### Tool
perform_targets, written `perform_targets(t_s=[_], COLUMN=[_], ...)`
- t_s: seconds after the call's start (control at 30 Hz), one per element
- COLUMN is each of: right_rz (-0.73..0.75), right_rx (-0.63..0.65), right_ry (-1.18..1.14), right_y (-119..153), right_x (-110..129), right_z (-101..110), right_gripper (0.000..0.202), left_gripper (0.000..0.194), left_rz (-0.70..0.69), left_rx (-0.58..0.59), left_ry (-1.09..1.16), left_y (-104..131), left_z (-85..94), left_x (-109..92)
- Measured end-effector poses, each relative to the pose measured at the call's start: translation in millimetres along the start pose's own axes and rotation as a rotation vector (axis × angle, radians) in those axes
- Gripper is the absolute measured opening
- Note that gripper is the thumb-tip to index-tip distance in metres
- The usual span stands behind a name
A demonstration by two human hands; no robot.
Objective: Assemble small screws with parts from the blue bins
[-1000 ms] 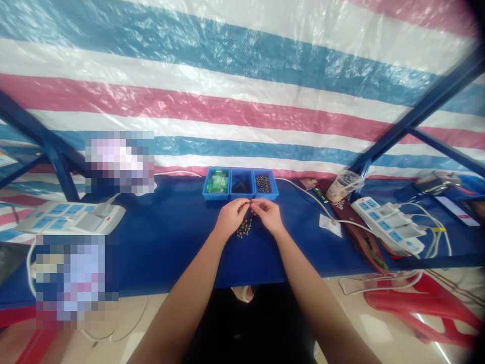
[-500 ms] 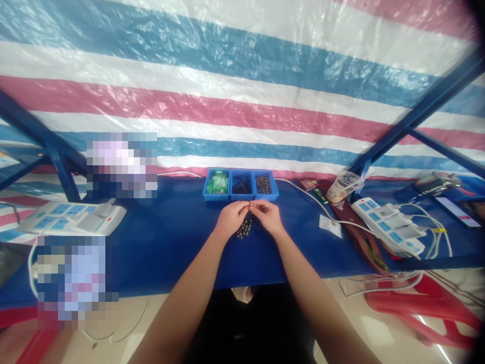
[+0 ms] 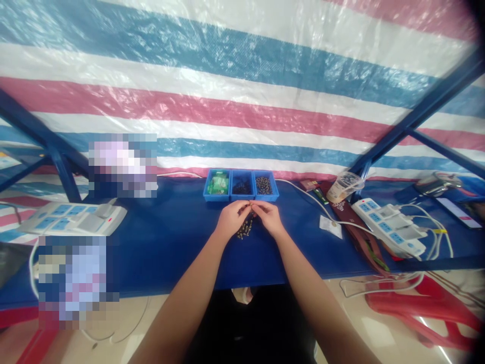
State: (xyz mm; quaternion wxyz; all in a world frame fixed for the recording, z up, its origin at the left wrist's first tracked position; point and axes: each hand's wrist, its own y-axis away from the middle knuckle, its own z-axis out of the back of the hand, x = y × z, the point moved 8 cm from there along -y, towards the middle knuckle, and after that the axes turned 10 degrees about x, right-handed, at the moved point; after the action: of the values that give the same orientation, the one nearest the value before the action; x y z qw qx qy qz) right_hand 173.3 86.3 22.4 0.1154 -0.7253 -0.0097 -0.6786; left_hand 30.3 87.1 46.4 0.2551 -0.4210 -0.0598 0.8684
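Note:
My left hand (image 3: 232,217) and my right hand (image 3: 269,217) meet at the fingertips above the blue table. Both are closed in a pinch around something tiny, too small to make out. Just below the fingers lies a small pile of dark and brass-coloured pieces (image 3: 245,228), partly hidden by the hands. Behind the hands stand three joined blue bins: the left bin (image 3: 205,194) holds green and white items, the middle bin (image 3: 242,197) dark pieces, the right bin (image 3: 276,193) small metallic pieces.
Power strips sit at left (image 3: 68,217) and right (image 3: 388,227) with white cables. On the right are a plastic cup (image 3: 343,187), a small white packet (image 3: 330,226), a brown strap (image 3: 352,230) and a phone (image 3: 458,211). A red stool (image 3: 424,308) stands below the table.
The right fingers have shifted slightly and cover more of the spot where both hands meet. The pile and bins look unchanged.

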Motion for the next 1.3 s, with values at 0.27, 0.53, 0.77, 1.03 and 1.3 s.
perform_targets(t_s=[0.27, 0.53, 0.77, 1.03, 1.3], right_rz=[0.004, -0.053, -0.046, -0.071, -0.055], right_rx=[-0.046, -0.099, -0.106, -0.049, -0.062], right_ry=[-0.011, -0.062, -0.095, -0.097, -0.118], right_y=[-1, 0, 0, -1, -2], right_x=[-4, -9, -9, -8, -11], right_z=[6, 10, 9, 5, 8], right_gripper=[0.03, 0.036, 0.031, 0.027, 0.027], left_gripper=[0.023, 0.022, 0.026, 0.024, 0.024], left_rz=[0.021, 0.016, 0.017, 0.018, 0.03], left_rx=[-0.013, -0.011, 0.007, -0.035, 0.014], left_ry=[0.011, 0.005, 0.028, 0.036, 0.018], left_y=[1, 0, 0, 0, 1], left_z=[-0.9, 1.5, -0.8, 3.0, 1.4], left_x=[3, 2, 2, 0, -3])
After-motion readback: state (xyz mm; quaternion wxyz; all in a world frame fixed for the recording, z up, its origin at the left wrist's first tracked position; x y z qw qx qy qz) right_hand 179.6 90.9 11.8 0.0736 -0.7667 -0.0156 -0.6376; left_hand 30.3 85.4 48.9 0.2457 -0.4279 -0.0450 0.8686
